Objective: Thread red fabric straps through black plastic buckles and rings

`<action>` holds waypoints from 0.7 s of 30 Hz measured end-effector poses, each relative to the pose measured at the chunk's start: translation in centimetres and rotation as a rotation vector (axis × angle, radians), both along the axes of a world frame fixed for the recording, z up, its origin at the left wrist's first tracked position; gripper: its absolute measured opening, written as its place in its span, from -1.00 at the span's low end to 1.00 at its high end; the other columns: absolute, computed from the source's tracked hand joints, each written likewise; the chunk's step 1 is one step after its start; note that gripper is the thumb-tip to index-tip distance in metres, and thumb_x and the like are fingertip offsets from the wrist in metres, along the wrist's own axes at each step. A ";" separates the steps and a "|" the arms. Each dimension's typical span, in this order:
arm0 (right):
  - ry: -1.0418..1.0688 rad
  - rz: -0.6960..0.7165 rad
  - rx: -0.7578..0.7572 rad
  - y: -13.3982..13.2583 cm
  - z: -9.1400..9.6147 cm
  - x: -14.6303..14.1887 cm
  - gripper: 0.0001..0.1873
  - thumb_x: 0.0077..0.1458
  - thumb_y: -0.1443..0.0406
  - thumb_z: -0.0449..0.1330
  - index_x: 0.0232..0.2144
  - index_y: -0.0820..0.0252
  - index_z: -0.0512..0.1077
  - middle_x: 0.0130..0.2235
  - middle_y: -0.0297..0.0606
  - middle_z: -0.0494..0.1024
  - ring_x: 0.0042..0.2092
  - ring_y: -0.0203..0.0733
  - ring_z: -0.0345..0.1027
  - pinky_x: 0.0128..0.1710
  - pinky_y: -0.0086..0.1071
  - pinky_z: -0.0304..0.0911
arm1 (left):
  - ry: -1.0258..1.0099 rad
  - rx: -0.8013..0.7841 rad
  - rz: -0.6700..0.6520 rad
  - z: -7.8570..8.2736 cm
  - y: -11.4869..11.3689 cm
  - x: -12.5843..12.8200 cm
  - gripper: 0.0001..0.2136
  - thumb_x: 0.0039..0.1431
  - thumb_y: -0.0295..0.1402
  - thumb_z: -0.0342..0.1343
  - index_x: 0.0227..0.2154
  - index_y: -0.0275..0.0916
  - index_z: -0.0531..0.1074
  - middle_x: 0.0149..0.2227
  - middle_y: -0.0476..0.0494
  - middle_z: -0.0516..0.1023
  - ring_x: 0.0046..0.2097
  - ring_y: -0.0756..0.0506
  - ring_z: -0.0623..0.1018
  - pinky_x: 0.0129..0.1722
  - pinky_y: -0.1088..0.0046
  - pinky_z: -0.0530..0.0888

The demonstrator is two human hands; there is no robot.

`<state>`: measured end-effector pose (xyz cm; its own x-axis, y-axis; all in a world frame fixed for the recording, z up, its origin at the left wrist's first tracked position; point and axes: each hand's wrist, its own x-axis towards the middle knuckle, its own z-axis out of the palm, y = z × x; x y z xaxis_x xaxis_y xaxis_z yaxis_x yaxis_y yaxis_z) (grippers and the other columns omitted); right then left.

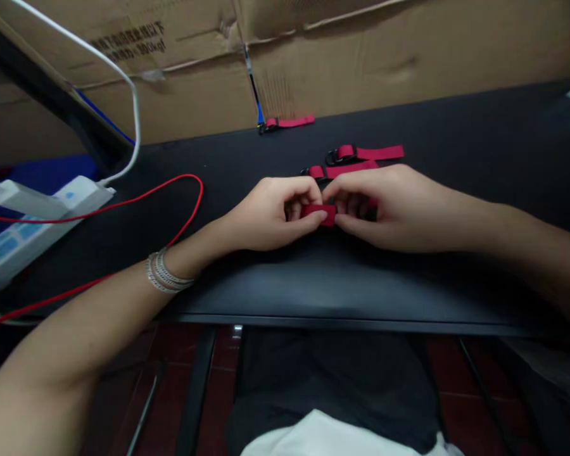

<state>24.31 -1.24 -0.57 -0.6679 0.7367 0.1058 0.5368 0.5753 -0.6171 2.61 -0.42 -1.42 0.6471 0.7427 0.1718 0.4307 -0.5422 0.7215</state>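
The left hand (270,215) and right hand (384,212) press together, both pinching a short red webbing strap (319,214) over a matte black tabletop (285,285). Longer red webbing straps with black buckles (365,152) lie just beyond.

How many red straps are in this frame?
4 red straps: one near the far edge of the black tabletop, two lying just beyond the hands, upper and lower, and one held between the left hand and right hand. The hands may hide more.
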 end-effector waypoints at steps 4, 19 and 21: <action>0.000 -0.005 -0.013 -0.1 0.2 0.0 -0.75 0.09 0.32 0.17 -0.16 0.26 0.51 -0.40 -0.23 0.55 -0.42 -0.35 0.37 -0.46 -0.49 0.23 | 0.006 0.018 -0.001 0.0 0.0 0.0 -0.84 0.17 -0.29 0.17 -0.39 -0.29 0.44 -0.49 0.01 0.45 -0.48 0.07 0.39 -0.46 0.58 0.32; -0.004 0.005 -0.011 -0.1 0.1 0.0 -0.74 0.08 0.30 0.18 -0.17 0.25 0.51 -0.40 -0.26 0.54 -0.43 -0.34 0.37 -0.47 -0.48 0.24 | -0.001 0.019 -0.012 0.0 0.1 0.0 -0.84 0.17 -0.30 0.17 -0.39 -0.30 0.44 -0.50 0.02 0.44 -0.49 0.08 0.37 -0.47 0.59 0.31; -0.010 -0.002 -0.008 0.0 0.1 0.1 -0.73 0.08 0.30 0.17 -0.16 0.24 0.52 -0.39 -0.25 0.56 -0.42 -0.33 0.38 -0.46 -0.48 0.23 | 0.004 0.024 -0.009 0.0 0.0 -0.1 -0.85 0.17 -0.30 0.17 -0.39 -0.30 0.44 -0.51 0.03 0.43 -0.49 0.08 0.38 -0.47 0.59 0.31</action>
